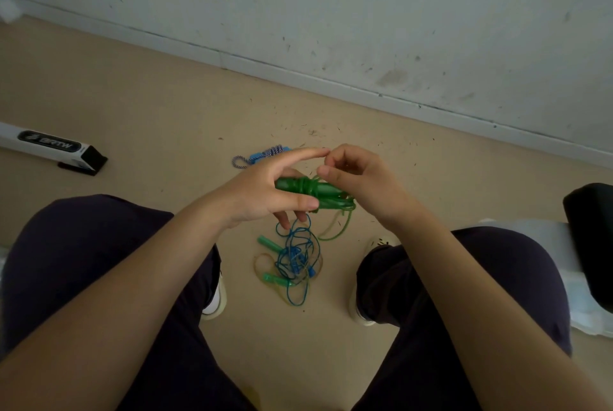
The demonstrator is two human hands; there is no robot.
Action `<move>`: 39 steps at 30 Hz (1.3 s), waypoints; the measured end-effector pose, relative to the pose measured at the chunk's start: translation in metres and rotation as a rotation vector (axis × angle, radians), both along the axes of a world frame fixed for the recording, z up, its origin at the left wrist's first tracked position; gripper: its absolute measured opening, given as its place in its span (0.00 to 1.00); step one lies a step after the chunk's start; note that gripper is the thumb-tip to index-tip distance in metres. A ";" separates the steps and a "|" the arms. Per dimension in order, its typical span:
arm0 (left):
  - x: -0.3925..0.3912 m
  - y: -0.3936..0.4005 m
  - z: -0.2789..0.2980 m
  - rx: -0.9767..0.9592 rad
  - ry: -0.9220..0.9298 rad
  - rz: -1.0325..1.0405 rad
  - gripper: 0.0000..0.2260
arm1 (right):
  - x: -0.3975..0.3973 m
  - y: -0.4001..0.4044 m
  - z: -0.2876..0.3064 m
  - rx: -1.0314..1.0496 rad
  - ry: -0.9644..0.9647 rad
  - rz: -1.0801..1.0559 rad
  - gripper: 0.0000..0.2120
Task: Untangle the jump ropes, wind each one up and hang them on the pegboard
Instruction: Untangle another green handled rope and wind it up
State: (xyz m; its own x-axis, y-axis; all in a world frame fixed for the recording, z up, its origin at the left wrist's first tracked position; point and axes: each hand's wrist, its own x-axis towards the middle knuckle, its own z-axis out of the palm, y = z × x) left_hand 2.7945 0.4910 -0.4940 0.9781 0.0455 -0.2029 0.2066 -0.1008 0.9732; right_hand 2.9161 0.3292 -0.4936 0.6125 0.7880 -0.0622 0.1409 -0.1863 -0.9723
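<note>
At frame centre, the left hand gripped the wound green jump rope while the right hand's fingers pinched its loose end. Slack could unravel, dropping toward the tangled ropes on the floor below.

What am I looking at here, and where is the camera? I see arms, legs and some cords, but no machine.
There is no machine: a person works with bare hands, and the single picture comes from a wide-angle camera worn on the head, looking down past the knees to the floor. The left hand holds a dark green jump rope, its cord wound round its handles, and the right hand pinches the cord at the bundle. Below, on the floor between the shoes, lies a tangle of blue and green ropes, still knotted together. Farther off lies a blue and white braided rope, already wound up. At the left edge lies a long white box. No pegboard shows in this view.
</note>
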 end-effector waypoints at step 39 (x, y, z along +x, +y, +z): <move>0.007 0.002 -0.003 -0.048 -0.106 0.492 0.19 | -0.013 0.010 -0.003 -0.271 -0.094 -0.022 0.13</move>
State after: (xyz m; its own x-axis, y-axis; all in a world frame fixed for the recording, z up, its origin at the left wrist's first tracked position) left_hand 2.8015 0.4929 -0.4966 0.8584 0.4995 -0.1165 0.1179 0.0290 0.9926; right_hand 2.9028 0.3389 -0.4968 0.6425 0.7367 -0.2109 0.2210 -0.4416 -0.8696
